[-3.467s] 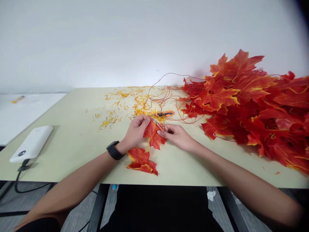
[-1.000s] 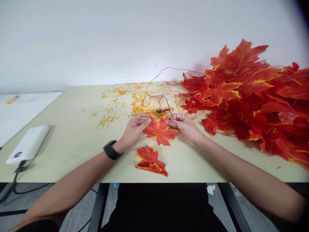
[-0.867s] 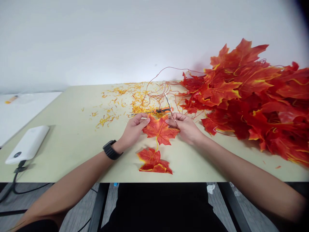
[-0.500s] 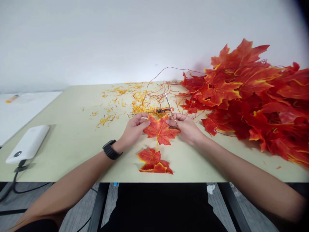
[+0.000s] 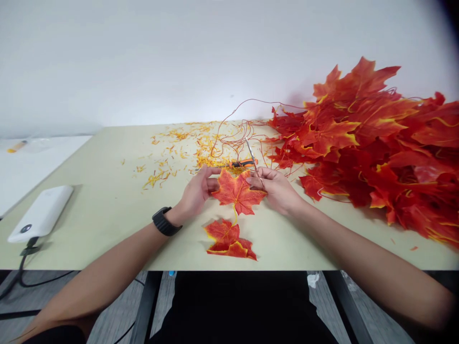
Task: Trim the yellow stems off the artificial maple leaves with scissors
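Head camera is looking down on an artificial maple leaf (image 5: 237,193) lying flat on the counter (image 5: 107,239) between the two hands, with its yellow stem trailing toward the person. The newest change is at the left hand (image 5: 196,192): its fingers (image 5: 211,170) have lifted away from the leaf's top edge and are opening out, spread wide and sitting just beside the left lobe instead of resting over it. The right hand (image 5: 276,187) is keeping its narrow pinch on a pair of small scissors (image 5: 253,157), whose slim steel blades are pointing up and away, clear of the leaf, while the knuckles are almost touching its right lobe. Just below the stem, two more artificial maple leaves (image 5: 229,241) are lying overlapped. Beyond the hands, an orange-and-black handled tool (image 5: 242,164) is resting among scattered yellow shreds (image 5: 204,155) and loops of thin copper wire (image 5: 236,136). A large heap of red-orange artificial maple leaves (image 5: 358,143) is spreading across the right of the counter, and a white power bank (image 5: 41,212) with a black cable (image 5: 23,258) is lying near the left edge.
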Tool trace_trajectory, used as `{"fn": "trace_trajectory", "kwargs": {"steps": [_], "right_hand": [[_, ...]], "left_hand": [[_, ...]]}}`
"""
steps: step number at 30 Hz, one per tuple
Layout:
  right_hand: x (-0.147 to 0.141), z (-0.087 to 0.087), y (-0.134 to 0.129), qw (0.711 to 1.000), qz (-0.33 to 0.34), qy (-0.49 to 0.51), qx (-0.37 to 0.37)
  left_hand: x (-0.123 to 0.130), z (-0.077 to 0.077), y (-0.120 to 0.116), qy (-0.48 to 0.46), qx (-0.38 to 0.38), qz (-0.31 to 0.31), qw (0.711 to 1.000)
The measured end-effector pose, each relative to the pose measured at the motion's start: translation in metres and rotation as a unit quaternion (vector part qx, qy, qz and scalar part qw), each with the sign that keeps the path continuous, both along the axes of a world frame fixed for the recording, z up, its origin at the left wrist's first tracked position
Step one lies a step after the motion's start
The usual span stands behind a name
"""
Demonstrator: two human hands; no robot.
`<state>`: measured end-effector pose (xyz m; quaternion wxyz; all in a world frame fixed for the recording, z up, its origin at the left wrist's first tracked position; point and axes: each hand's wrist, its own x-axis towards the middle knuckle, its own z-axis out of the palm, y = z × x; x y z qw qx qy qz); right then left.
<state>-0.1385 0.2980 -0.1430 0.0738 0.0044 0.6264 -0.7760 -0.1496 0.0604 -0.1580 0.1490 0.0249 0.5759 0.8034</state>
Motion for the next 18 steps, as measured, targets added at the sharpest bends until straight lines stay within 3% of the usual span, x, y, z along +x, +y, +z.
{"fn": "trace_trajectory", "kwargs": {"steps": [4, 10, 18], "right_hand": [[0.0, 0.0, -0.002, 1.0, 0.007, 0.019, 0.009], [0.0, -0.003, -0.009, 0.999, 0.033, 0.023, 0.007], [0.004, -0.003, -0.016, 0.998, 0.054, 0.034, 0.026]], "left_hand": [[0.002, 0.001, 0.001, -0.052, 0.018, -0.069, 0.996], [0.007, -0.003, 0.012, 0.014, -0.01, -0.134, 0.991], [0.007, -0.005, 0.017, 0.141, -0.086, -0.154, 0.974]]}}
